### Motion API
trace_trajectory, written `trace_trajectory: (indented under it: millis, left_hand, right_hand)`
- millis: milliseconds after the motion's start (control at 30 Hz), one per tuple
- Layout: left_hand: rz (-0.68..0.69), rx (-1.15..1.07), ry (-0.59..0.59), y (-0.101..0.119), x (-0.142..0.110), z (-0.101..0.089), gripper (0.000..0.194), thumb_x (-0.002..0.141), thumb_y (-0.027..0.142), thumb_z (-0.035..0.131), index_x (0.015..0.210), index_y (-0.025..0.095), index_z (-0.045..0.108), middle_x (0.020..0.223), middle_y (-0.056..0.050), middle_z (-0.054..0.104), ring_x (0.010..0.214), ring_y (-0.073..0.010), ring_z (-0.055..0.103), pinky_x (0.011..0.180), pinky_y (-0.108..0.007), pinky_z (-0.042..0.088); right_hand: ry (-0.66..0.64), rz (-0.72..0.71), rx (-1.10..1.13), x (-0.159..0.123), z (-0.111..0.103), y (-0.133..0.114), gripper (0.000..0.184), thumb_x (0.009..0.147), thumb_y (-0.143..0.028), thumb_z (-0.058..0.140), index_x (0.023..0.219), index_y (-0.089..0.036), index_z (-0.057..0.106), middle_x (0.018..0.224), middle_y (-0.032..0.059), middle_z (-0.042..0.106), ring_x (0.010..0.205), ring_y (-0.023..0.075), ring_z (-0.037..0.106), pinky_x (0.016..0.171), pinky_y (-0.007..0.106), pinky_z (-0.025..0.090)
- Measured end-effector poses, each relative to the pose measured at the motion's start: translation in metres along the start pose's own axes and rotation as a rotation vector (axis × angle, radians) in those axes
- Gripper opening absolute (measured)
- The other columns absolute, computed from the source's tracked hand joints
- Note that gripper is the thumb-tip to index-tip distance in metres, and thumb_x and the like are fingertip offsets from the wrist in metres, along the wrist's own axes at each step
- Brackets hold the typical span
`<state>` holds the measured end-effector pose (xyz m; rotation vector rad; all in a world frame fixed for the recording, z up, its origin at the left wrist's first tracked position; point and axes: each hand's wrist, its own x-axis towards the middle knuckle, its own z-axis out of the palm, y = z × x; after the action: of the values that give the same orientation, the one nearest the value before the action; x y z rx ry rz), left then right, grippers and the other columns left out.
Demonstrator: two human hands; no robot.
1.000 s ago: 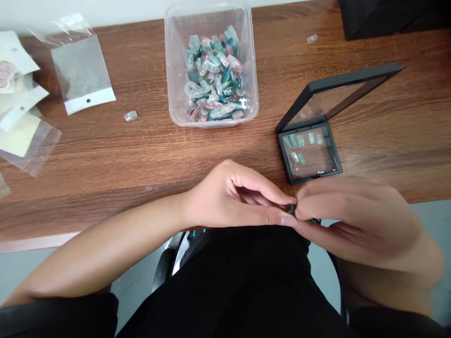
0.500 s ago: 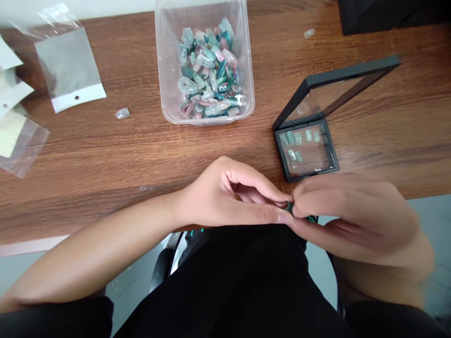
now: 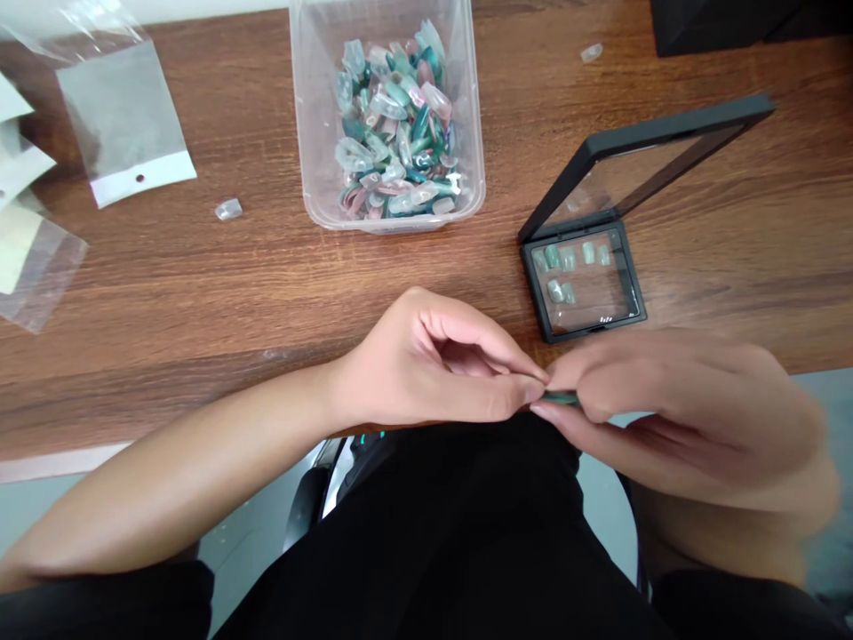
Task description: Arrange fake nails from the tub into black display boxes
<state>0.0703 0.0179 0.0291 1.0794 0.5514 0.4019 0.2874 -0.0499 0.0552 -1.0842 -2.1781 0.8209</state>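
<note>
Between my two hands, at the table's front edge, is a dark green press-on nail [image 3: 561, 397]. My left hand [image 3: 459, 364] pinches its left end between thumb and fingertips. My right hand [image 3: 666, 409] has its fingers closed on the other end, covering part of it. Just beyond the hands stands a black-framed display case [image 3: 593, 307], its lid [image 3: 673, 133] tilted up. Several pale green press-on nails [image 3: 568, 260] lie in two rows on its clear film, toward the left and back.
A clear plastic tub [image 3: 393, 218] heaped with green, clear and pink nails [image 3: 400, 133] stands at the back. Single clear nails [image 3: 228, 209] lie on the wooden table [image 3: 253, 293]. Plastic bags [image 3: 126, 116] are at the left, a black object [image 3: 720, 27] at the back right.
My right hand has shifted slightly right, and more of the green nail shows between my fingertips. The view has moved a little; the case and tub stay put.
</note>
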Motion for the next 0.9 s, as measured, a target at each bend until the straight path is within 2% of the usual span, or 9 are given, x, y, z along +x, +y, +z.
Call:
trace_trajectory:
  millis: [167, 300, 433, 533, 667, 767, 833, 900]
  left_hand:
    - [0.055, 0.034, -0.029, 0.002, 0.0, 0.0, 0.008, 0.08, 0.011, 0.084, 0.085, 0.017, 0.082, 0.086, -0.003, 0.083, 0.076, -0.0177, 0.081, 0.07, -0.018, 0.067]
    - [0.062, 0.001, 0.031, -0.001, -0.001, -0.001, 0.012, 0.079, 0.014, 0.087, 0.09, 0.019, 0.083, 0.09, -0.003, 0.083, 0.08, -0.0175, 0.081, 0.075, -0.02, 0.068]
    - [0.035, -0.088, 0.09, -0.004, 0.0, 0.0, 0.015, 0.082, 0.016, 0.085, 0.095, 0.022, 0.084, 0.086, 0.0, 0.083, 0.075, -0.0142, 0.08, 0.073, -0.02, 0.068]
    - [0.021, -0.14, 0.11, -0.006, 0.002, 0.0, 0.019, 0.084, 0.015, 0.082, 0.102, 0.023, 0.082, 0.088, 0.001, 0.083, 0.075, -0.0125, 0.08, 0.07, -0.018, 0.067]
    - [0.05, -0.062, 0.112, -0.008, 0.001, 0.0, 0.024, 0.084, 0.015, 0.082, 0.108, 0.02, 0.081, 0.087, -0.002, 0.083, 0.075, -0.0121, 0.079, 0.071, -0.017, 0.066]
    - [0.09, 0.018, 0.097, -0.009, 0.0, 0.0, 0.027, 0.084, 0.016, 0.083, 0.11, 0.019, 0.081, 0.086, -0.003, 0.082, 0.074, -0.0123, 0.079, 0.072, -0.018, 0.066]
    - [0.106, 0.034, 0.088, -0.009, -0.001, 0.0, 0.028, 0.083, 0.014, 0.083, 0.11, 0.019, 0.08, 0.085, -0.003, 0.082, 0.076, -0.0128, 0.079, 0.073, -0.019, 0.066]
    - [0.121, 0.022, 0.079, -0.008, 0.0, 0.001, 0.029, 0.082, 0.011, 0.082, 0.11, 0.019, 0.08, 0.085, -0.002, 0.082, 0.079, -0.013, 0.079, 0.075, -0.019, 0.066]
  right_hand:
    - [-0.024, 0.026, 0.016, 0.0, -0.001, -0.001, 0.019, 0.094, -0.009, 0.064, 0.085, -0.023, 0.053, 0.073, -0.0078, 0.068, 0.06, 0.0052, 0.063, 0.059, 0.019, 0.05]
    - [0.1, 0.048, 0.006, -0.006, 0.001, 0.004, 0.023, 0.086, -0.006, 0.072, 0.088, -0.024, 0.058, 0.076, -0.0066, 0.072, 0.063, 0.0091, 0.068, 0.057, 0.022, 0.053]
    - [0.196, 0.127, 0.074, -0.02, 0.001, 0.01, 0.027, 0.081, -0.004, 0.076, 0.093, -0.025, 0.064, 0.088, -0.002, 0.077, 0.074, 0.0153, 0.074, 0.063, 0.027, 0.06]
    - [0.279, 0.178, 0.074, -0.032, 0.002, 0.016, 0.029, 0.078, 0.0, 0.077, 0.091, -0.023, 0.066, 0.09, 0.0014, 0.078, 0.075, 0.0177, 0.075, 0.065, 0.03, 0.062]
    - [0.503, 0.203, 0.094, -0.042, 0.005, 0.026, 0.038, 0.069, 0.004, 0.081, 0.094, -0.023, 0.069, 0.085, 0.0039, 0.076, 0.072, 0.0221, 0.076, 0.062, 0.033, 0.061]
    - [0.689, 0.218, 0.072, -0.048, 0.005, 0.034, 0.057, 0.065, 0.002, 0.084, 0.113, -0.026, 0.074, 0.087, 0.0031, 0.078, 0.074, 0.0251, 0.076, 0.065, 0.037, 0.058]
    - [0.741, 0.208, 0.044, -0.054, 0.003, 0.039, 0.061, 0.066, 0.003, 0.083, 0.118, -0.028, 0.077, 0.095, 0.004, 0.08, 0.08, 0.0263, 0.077, 0.069, 0.039, 0.057]
    - [0.764, 0.194, 0.011, -0.059, -0.001, 0.044, 0.055, 0.066, 0.004, 0.082, 0.111, -0.027, 0.081, 0.101, 0.0053, 0.081, 0.087, 0.0284, 0.077, 0.072, 0.041, 0.058]
